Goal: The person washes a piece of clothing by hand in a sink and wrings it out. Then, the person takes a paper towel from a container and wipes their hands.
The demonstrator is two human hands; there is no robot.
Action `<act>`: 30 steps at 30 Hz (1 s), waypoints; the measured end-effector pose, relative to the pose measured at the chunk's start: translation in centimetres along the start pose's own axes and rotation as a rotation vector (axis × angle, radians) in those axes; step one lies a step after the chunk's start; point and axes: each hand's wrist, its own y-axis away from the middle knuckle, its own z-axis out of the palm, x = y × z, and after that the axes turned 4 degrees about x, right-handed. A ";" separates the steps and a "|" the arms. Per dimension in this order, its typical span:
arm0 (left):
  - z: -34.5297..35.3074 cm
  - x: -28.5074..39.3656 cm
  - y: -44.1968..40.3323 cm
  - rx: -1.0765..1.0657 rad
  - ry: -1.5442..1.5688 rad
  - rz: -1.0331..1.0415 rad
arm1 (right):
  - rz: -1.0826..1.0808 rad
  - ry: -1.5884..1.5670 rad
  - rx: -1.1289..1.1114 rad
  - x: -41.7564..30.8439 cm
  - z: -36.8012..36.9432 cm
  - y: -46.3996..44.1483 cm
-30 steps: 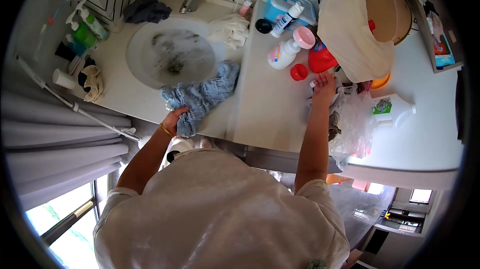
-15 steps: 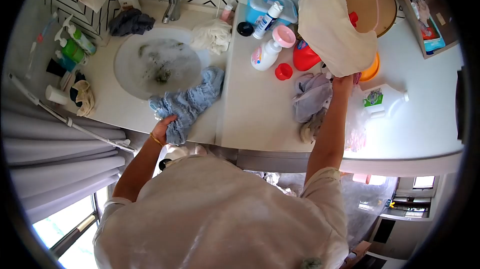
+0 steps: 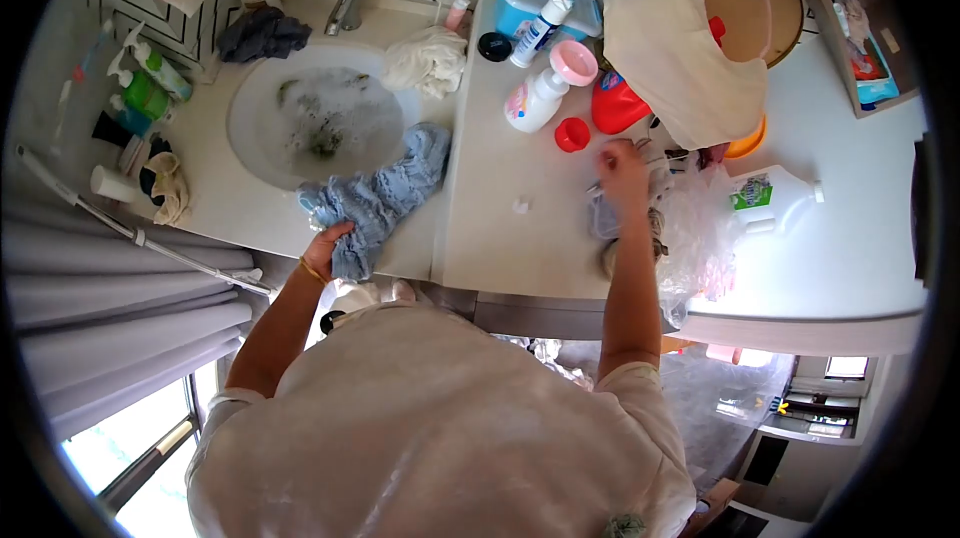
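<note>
My left hand (image 3: 324, 249) is closed on the lower end of a crumpled blue ruffled garment (image 3: 385, 200), which lies over the front rim of the sink (image 3: 240, 153). Over the right counter hovers my right hand (image 3: 624, 173), smeared by motion, so whether it holds anything is unclear. It is nearest a small heap of things, among them a translucent plastic piece (image 3: 602, 219) and a clear plastic bag (image 3: 695, 238). A beige cloth (image 3: 680, 48) hangs just beyond that hand. Cloudy water with dark bits fills the sink.
A red cap (image 3: 571, 134), a white pump bottle (image 3: 533, 103), a red bottle (image 3: 617, 106) and a blue box (image 3: 575, 8) stand behind the right hand. A white jug (image 3: 775, 196) lies at right. White cloth (image 3: 424, 64) and dark cloth (image 3: 262, 35) flank the faucet (image 3: 344, 0).
My right hand has moved left from beneath the beige cloth. The lavender cloth no longer shows in its former place, and a small white bit appears on the counter. My left hand stays on the garment.
</note>
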 end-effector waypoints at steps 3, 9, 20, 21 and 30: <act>-1.0 -0.1 -0.4 0.009 -0.006 -0.014 | -0.086 -0.035 0.014 -6.4 4.4 4.7; -1.2 -0.3 -0.3 0.010 -0.005 -0.011 | -0.274 0.072 -0.084 -10.8 8.3 9.1; -0.2 0.1 0.6 0.137 -0.030 -0.031 | -0.113 0.116 0.545 -7.0 -3.8 -0.4; -0.7 0.1 0.4 0.117 -0.004 -0.041 | -0.126 0.044 0.408 -5.9 -2.7 0.3; -0.6 0.8 1.2 0.018 0.094 0.001 | -0.612 -0.167 -0.400 -19.7 13.7 3.7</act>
